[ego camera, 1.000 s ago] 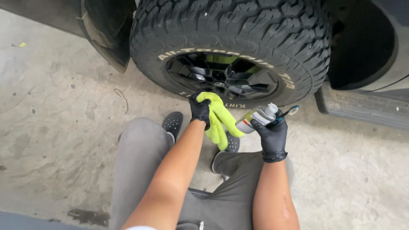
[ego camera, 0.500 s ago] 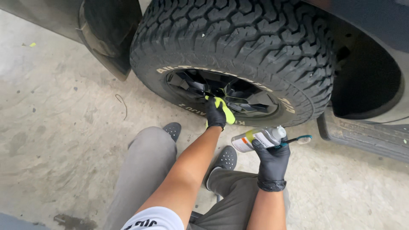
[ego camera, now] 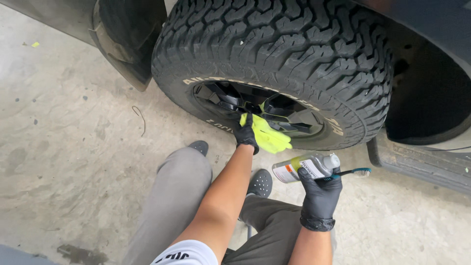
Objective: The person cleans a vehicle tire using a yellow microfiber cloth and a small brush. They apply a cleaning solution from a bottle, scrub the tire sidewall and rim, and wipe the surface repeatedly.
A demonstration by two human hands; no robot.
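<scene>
My left hand [ego camera: 245, 135] pinches the soft yellow cloth [ego camera: 267, 136] against the black rim [ego camera: 260, 105], inside the knobbly tire [ego camera: 294, 54]. My right hand [ego camera: 319, 189] grips a bottle [ego camera: 304, 167] and toothbrush [ego camera: 353, 172] over rough concrete [ego camera: 73, 147].

concrete floor [ego camera: 73, 147] (stained) | tyre [ego camera: 274, 54] standing | black shoes [ego camera: 260, 182] planted
</scene>
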